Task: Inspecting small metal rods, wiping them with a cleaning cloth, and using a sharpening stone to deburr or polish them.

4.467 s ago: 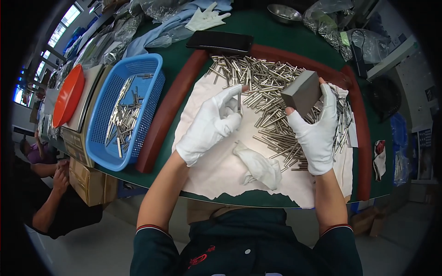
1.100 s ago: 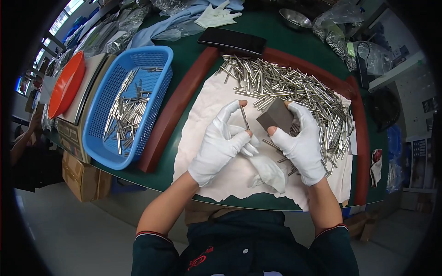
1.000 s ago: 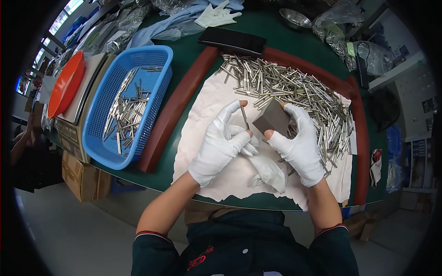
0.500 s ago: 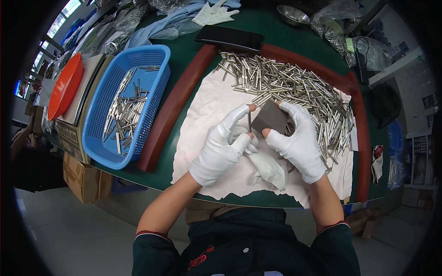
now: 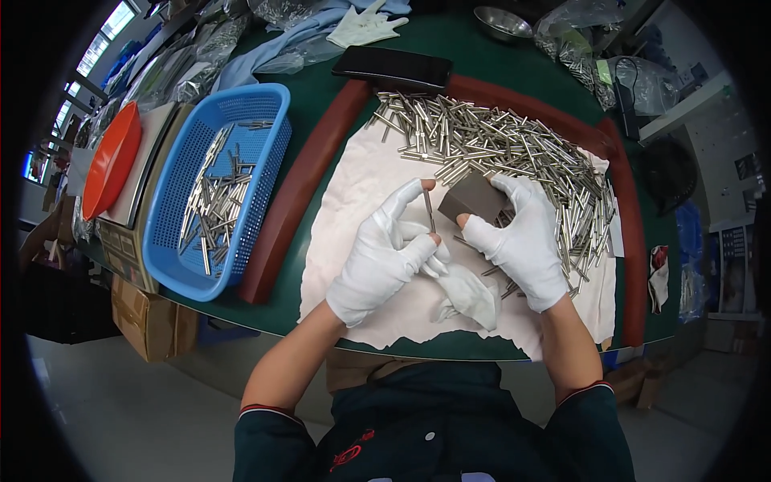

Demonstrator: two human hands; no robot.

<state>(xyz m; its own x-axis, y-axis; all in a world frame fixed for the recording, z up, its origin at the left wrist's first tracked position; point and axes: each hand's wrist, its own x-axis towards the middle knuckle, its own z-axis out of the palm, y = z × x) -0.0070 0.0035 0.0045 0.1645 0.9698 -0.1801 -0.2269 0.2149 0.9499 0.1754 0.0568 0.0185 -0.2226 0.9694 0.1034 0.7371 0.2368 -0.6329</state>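
White gloves with bare fingertips cover both my hands. My left hand (image 5: 384, 255) pinches one thin metal pin (image 5: 430, 210) by its two ends, between thumb and index finger. Close beside it, my right hand (image 5: 526, 241) grips a dark grey-brown rectangular block (image 5: 468, 199) between thumb and fingers. The pin and the block are a little apart. Beyond my hands lies a large heap of shiny metal pins (image 5: 514, 140) on a pale cloth (image 5: 337, 233). A crumpled white glove (image 5: 470, 297) rests on the cloth below my hands.
Dark red padded bars (image 5: 301, 193) border the cloth. Left of them stands a blue plastic basket (image 5: 277, 153) with more pins, then an orange bowl (image 5: 112, 161) on a scale (image 5: 124, 249). A black phone (image 5: 393, 67) lies at the back, a metal bowl (image 5: 503, 24) farther off.
The pin in my left hand has tilted and moved slightly left, farther from the block. The block has turned a little in my right hand. The whole view has shifted slightly.
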